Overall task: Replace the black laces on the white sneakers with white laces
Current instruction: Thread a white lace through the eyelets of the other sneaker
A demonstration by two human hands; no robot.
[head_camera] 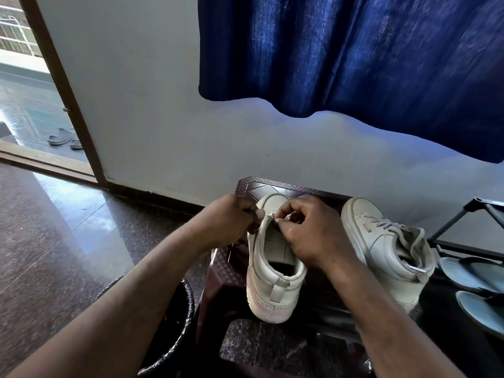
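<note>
Near sneaker (275,276) is being held on the stool (226,257), heel toward the camera. Its eyelet edges are being pinched by left hand (229,216) and right hand (308,230). Second sneaker (381,246), laced, is lying just to the right.

A blue curtain (354,55) hung over the upper part of a pale wall (150,105). At the left a brown door frame (62,85) opened onto a tiled balcony with a white railing (13,31), where a pair of grey slippers (64,137) lay near the threshold. The floor (54,241) was dark, speckled and glossy. A dark brown patterned stool (261,185) stood against the wall, a bin (177,323) with a black liner just beside it at the left. At the right, a black rack (458,222) held two blue sandals (469,271).
</note>
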